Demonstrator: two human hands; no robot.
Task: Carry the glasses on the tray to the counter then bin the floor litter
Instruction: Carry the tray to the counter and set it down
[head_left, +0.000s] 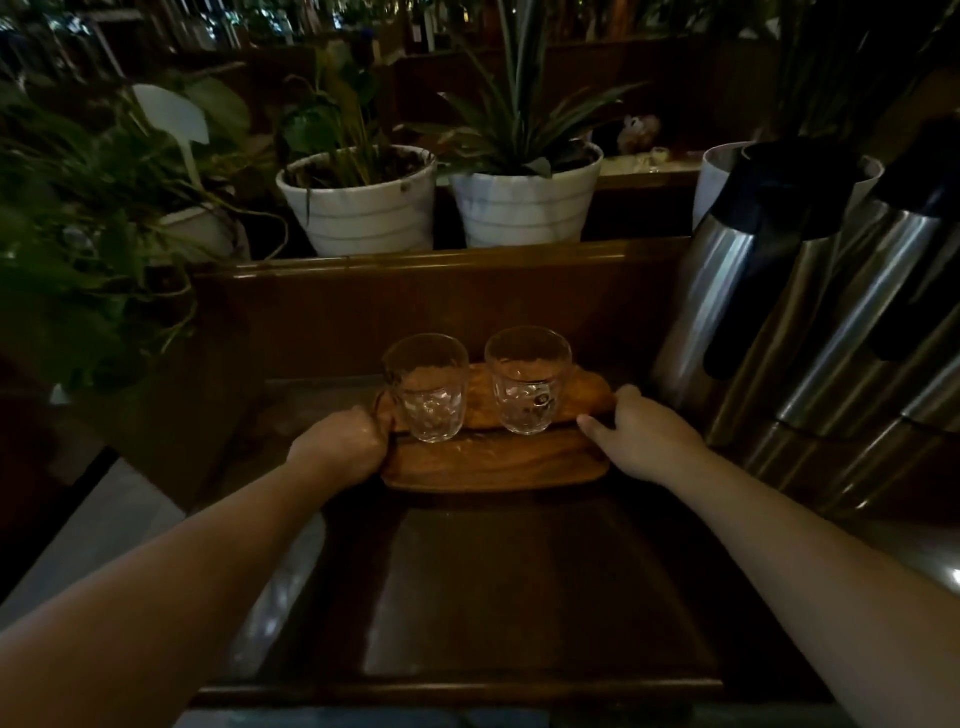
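Two clear empty glasses stand upright on a wooden tray: the left glass and the right glass. The tray lies over a dark counter surface. My left hand is closed around the tray's left end. On the right end rests my right hand, fingers curled over the far edge and thumb along the near side. No floor litter is in view.
Tall steel thermos jugs stand close on the right, almost touching my right hand. A raised wooden ledge runs behind the tray, with white plant pots on it. Leafy plants crowd the left.
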